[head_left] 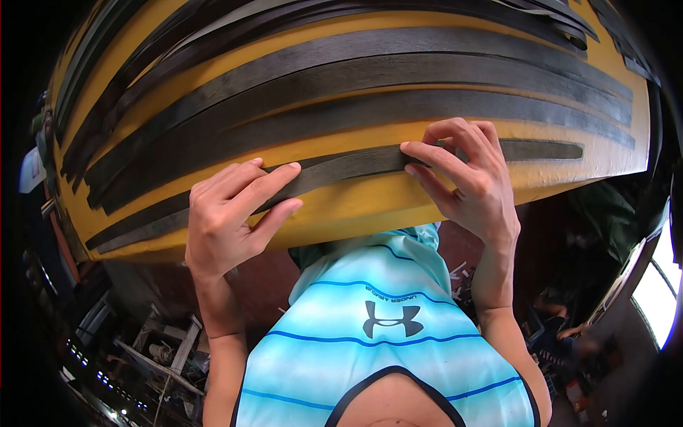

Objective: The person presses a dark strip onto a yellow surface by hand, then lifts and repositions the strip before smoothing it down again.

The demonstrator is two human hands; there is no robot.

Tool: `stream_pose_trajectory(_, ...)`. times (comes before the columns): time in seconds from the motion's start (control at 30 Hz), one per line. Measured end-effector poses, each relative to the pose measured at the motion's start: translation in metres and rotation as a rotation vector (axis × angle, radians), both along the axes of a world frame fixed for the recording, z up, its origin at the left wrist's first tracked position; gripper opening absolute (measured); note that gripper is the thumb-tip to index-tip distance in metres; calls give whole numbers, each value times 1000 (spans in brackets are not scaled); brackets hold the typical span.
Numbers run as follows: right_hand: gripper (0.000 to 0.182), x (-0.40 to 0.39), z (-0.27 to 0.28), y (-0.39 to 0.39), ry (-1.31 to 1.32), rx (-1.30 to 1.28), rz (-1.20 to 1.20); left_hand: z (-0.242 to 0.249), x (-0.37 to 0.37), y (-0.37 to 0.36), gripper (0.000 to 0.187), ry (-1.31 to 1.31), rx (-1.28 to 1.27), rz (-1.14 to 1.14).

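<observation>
A long dark strap (348, 165), which looks like leather, lies along the near edge of the yellow tabletop (356, 205). It appears to be two layers, one slightly offset from the other toward the left end. My left hand (231, 213) pinches the near edge between thumb and fingers, left of the middle. Farther right, my right hand (469, 174) grips the same strap with thumb and forefinger, its other fingers curled. Between my hands the strap bows slightly toward me. Its rounded right end lies on the table beyond my right hand.
Several more dark straps (398, 107) lie roughly parallel across the table behind. Looser strips (192, 35) are piled at the far side. A wooden frame (167, 352) stands on the floor at lower left. Another person (558, 334) is at lower right, near a bright window (658, 299).
</observation>
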State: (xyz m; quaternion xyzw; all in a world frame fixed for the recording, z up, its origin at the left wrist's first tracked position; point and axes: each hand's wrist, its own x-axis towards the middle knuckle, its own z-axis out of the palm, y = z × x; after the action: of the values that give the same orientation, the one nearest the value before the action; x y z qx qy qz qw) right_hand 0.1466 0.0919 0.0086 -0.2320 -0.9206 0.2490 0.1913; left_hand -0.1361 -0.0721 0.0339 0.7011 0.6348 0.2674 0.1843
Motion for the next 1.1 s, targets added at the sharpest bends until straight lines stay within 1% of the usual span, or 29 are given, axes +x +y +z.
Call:
stream_pose_trajectory(0.33,28,-5,2,-3,-16,-2,-16,-1,2,-3,38,38,-38,35)
stream_pose_trajectory(0.57,27,-12,-3,-2,13,4,38,-1,5,-3,37,56,-43,60)
stream_pose_trajectory(0.77,27,-16,2,-4,-12,-13,30,-2,7,-3,36,71,-35,64)
stream_pose_trajectory(1.1,29,-35,-3,-15,10,-22,98,-1,9,-1,36,78,-38,75)
